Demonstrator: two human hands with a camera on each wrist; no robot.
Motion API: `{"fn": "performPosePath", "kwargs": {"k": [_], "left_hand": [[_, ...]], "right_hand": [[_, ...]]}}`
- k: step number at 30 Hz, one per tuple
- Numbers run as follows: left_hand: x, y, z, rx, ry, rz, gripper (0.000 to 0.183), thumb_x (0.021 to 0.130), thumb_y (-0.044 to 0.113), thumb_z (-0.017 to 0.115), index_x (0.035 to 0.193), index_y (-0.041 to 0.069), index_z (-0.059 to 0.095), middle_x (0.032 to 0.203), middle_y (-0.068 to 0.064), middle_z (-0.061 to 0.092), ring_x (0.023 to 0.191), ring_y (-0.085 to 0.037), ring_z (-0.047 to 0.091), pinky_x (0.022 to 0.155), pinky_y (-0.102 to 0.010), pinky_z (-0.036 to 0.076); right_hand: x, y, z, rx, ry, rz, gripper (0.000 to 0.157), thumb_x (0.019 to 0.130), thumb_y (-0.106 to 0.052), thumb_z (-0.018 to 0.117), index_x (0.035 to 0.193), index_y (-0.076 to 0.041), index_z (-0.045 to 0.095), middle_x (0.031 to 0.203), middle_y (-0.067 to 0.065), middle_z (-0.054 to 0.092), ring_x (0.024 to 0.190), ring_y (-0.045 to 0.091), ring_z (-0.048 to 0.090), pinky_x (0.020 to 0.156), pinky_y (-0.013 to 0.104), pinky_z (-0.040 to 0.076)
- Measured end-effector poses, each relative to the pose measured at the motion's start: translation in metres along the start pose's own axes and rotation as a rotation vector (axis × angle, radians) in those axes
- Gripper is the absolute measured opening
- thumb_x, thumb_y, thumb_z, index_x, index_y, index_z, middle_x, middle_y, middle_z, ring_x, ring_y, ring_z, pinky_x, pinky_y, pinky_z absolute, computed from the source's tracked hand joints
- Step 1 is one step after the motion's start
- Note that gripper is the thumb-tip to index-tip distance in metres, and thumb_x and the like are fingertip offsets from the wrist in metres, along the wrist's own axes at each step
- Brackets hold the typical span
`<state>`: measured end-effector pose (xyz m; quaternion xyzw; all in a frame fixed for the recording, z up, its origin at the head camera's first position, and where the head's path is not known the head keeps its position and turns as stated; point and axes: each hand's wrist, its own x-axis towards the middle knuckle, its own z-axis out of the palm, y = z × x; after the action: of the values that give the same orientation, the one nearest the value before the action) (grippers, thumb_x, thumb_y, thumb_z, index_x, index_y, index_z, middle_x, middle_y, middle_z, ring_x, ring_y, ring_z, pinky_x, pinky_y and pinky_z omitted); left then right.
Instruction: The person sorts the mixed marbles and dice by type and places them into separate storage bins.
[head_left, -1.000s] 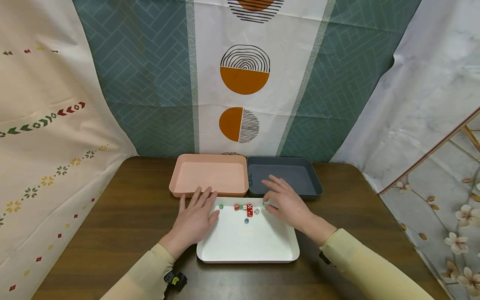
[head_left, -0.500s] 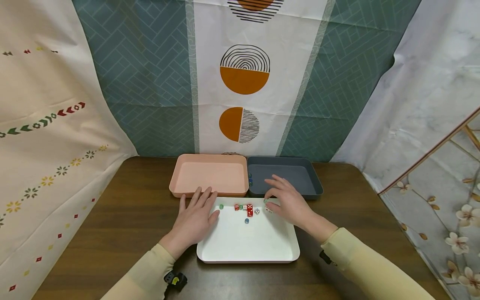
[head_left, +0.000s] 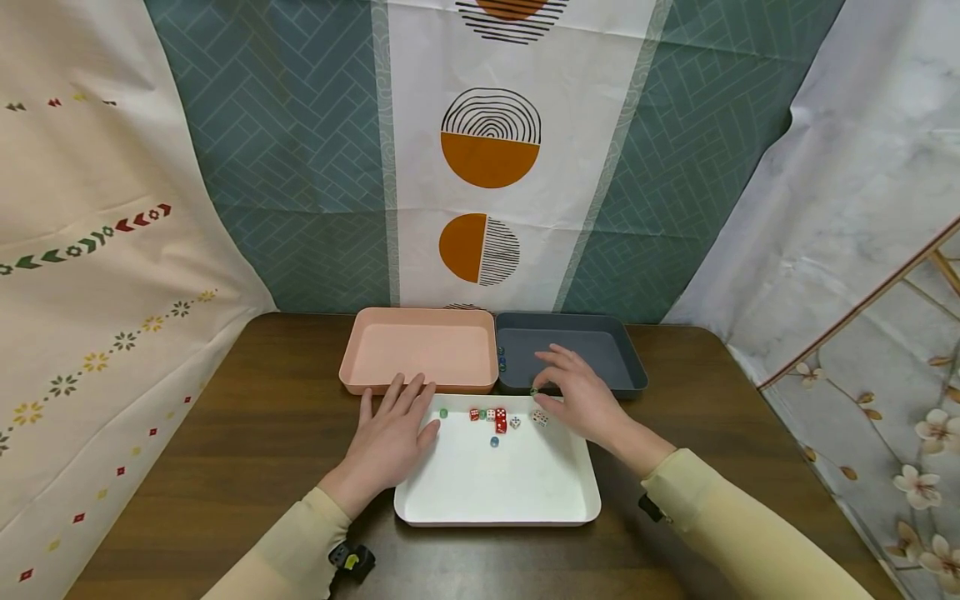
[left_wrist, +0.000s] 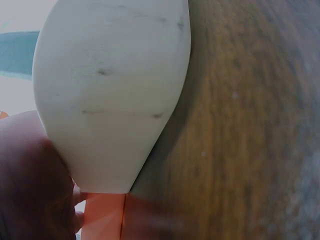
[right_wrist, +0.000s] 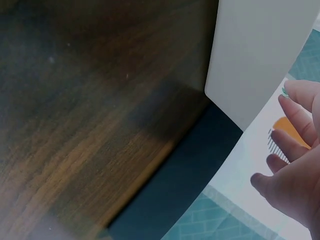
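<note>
While 1 small green piece (head_left: 533, 391) is pinched between the thumb and index finger of the right hand (head_left: 581, 404), with the other fingers raised and spread, it is held near the far rim of the white tray (head_left: 495, 496); its long axis and the way it points cannot be told, since it is tiny and partly covered by the fingertips; the left hand (head_left: 388, 442) is laid, fingers spread, at that tray's left edge; just nearer than the right thumb, white dice (head_left: 540, 417) are seen; between the hands, red dice (head_left: 501, 426) and 1 blue piece (head_left: 494, 442) are scattered; beneath both hands, a brown wooden table (head_left: 247, 450) is spread; beyond them, patterned cloth (head_left: 285, 167) is hung; compared with 0.5 s ago, the green piece has been carried slightly farther out, and the white dice are more fully uncovered.
</note>
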<state>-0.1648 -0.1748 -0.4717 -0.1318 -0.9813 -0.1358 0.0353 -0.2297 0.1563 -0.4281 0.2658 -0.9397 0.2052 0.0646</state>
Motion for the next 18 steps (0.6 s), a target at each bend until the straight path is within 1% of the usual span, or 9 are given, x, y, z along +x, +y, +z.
{"fn": "performPosePath", "kwargs": {"k": [5,9,14,18], "left_hand": [[0.0,0.0,0.0,0.001,-0.002,-0.003,0.068,0.115,0.045,0.056,0.173,0.012,0.039,0.18,-0.012,0.03,0.168,-0.041,0.015,0.126,-0.079,0.008],[-0.001,0.001,-0.001,0.004,0.003,-0.003,0.068,0.115,0.045,0.056,0.173,0.012,0.039,0.18,-0.012,0.03,0.168,-0.04,0.016,0.126,-0.079,0.008],[-0.002,0.0,-0.002,0.005,0.027,0.013,0.066,0.116,0.043,0.056,0.172,0.011,0.041,0.179,-0.013,0.033,0.167,-0.041,0.02,0.125,-0.079,0.01],[-0.002,0.001,-0.003,0.001,0.025,0.017,0.066,0.116,0.043,0.056,0.171,0.011,0.041,0.179,-0.013,0.033,0.167,-0.041,0.02,0.125,-0.08,0.01]], "right_hand": [[0.003,0.004,0.002,0.006,0.011,0.019,0.011,0.099,-0.017,0.086,0.109,-0.016,0.081,0.162,0.015,0.057,0.162,0.038,0.034,0.123,0.067,0.038],[0.006,0.005,0.002,0.003,0.022,0.012,0.011,0.099,-0.017,0.086,0.109,-0.015,0.08,0.162,0.015,0.057,0.162,0.039,0.035,0.123,0.065,0.039],[0.01,0.004,0.003,0.014,0.033,0.019,0.012,0.1,-0.019,0.085,0.11,-0.013,0.081,0.162,0.015,0.057,0.162,0.038,0.035,0.124,0.063,0.038],[0.015,0.005,0.005,0.02,0.034,0.041,0.012,0.102,-0.02,0.083,0.111,-0.012,0.081,0.163,0.016,0.056,0.162,0.038,0.034,0.125,0.063,0.036]]}}
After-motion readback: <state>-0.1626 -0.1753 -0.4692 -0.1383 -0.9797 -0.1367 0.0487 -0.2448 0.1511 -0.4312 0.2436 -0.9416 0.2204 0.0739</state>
